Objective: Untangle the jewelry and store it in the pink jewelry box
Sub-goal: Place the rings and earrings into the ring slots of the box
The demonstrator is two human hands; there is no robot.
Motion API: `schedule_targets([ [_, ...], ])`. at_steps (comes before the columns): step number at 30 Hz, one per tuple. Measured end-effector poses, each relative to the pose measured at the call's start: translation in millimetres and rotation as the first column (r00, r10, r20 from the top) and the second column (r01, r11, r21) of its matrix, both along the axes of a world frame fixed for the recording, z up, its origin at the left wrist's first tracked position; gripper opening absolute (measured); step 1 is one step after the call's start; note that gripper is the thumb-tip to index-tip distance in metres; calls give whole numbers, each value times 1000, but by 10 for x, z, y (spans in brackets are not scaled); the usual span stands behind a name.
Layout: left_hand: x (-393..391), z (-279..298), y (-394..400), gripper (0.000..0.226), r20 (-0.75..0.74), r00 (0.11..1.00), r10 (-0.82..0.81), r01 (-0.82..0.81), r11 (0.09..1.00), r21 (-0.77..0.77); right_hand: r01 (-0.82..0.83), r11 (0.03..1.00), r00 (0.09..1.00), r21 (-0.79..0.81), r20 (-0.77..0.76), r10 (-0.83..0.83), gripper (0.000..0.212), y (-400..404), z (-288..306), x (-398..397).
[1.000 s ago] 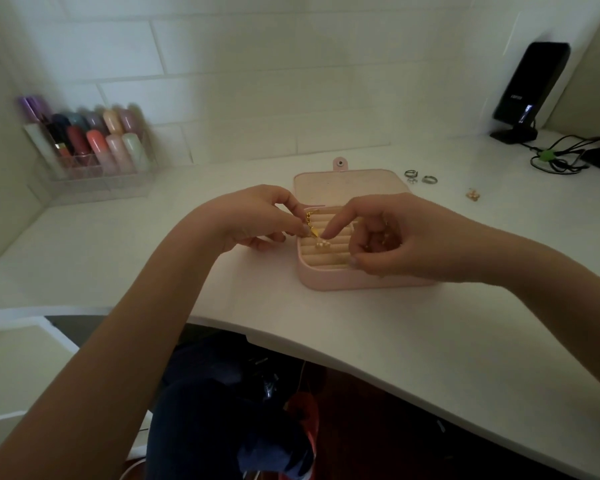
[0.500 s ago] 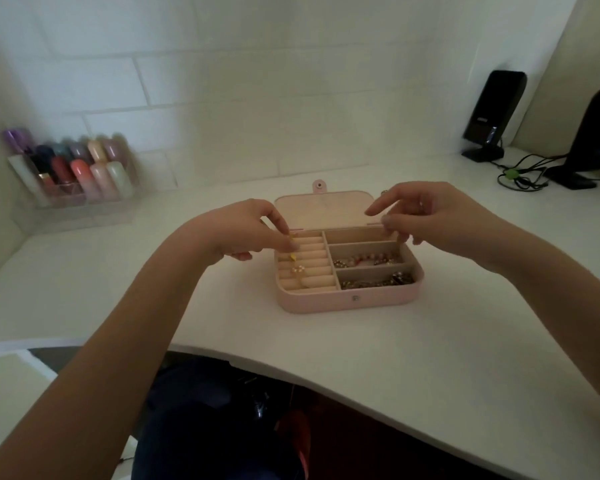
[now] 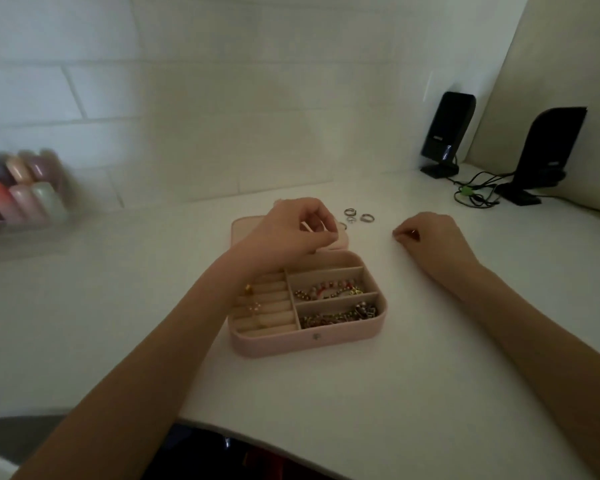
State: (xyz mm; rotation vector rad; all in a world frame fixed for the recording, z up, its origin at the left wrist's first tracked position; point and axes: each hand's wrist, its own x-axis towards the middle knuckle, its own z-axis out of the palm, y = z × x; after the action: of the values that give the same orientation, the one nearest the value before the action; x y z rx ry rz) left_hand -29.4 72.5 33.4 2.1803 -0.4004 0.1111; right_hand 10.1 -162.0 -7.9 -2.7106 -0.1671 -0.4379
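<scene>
Box first: pink jewelry box point(image 3: 302, 342) open at table centre, chains already lying in its two right compartments point(image 3: 336, 306), small gold pieces seated in ring rolls point(image 3: 257, 306) at 9 o'clock. Left hand point(image 3: 288, 233) hovers over the lid hinge, fingers curled, tips pinched (contents too small to tell). Right hand point(image 3: 430, 237) at 2 o'clock rests on the table, pinching something small and gold, likely next to stow. Silver rings point(image 3: 357, 216) wait loose at 1 o'clock.
</scene>
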Motion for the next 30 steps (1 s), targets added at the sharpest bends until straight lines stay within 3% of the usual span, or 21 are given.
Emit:
schedule_targets([
  [2, 18, -26, 46, 4, -3, 1000, 8, -8, 997, -77, -1, 997, 999, -76, 48, 5, 22, 26, -41, 9],
  [4, 42, -47, 96, 4, 16, 999, 38, -36, 991, -125, -5, 1000, 997, -24, 83, 7, 26, 72, -23, -24],
  [7, 44, -63, 132, 6, 37, 997, 66, -58, 978, -201, -58, 936, 993, 347, 117, 18, 22, 234, 118, -181],
  [11, -10, -30, 106, 23, 7, 999, -54, 54, 968, -245, -149, 557, 971, 817, 14, 240, 22, 511, 363, -457],
  [15, -95, 15, 97, 30, -116, 972, -203, 163, 943, -289, -196, 363, 917, 911, 39, 396, 26, 679, 466, -634],
  [20, -129, 35, 132, 21, -164, 957, -239, 151, 895, -419, -221, 323, 888, 920, 53, 457, 26, 702, 485, -689],
  [27, -233, 34, 226, 8, -49, 987, -153, 128, 936, -326, -165, 353, 838, 921, -58, 542, 51, 726, 512, -757],
  [30, -335, 23, 325, 7, -24, 994, -106, 96, 959, -266, -140, 385, 806, 912, -121, 579, 49, 787, 521, -810],
])
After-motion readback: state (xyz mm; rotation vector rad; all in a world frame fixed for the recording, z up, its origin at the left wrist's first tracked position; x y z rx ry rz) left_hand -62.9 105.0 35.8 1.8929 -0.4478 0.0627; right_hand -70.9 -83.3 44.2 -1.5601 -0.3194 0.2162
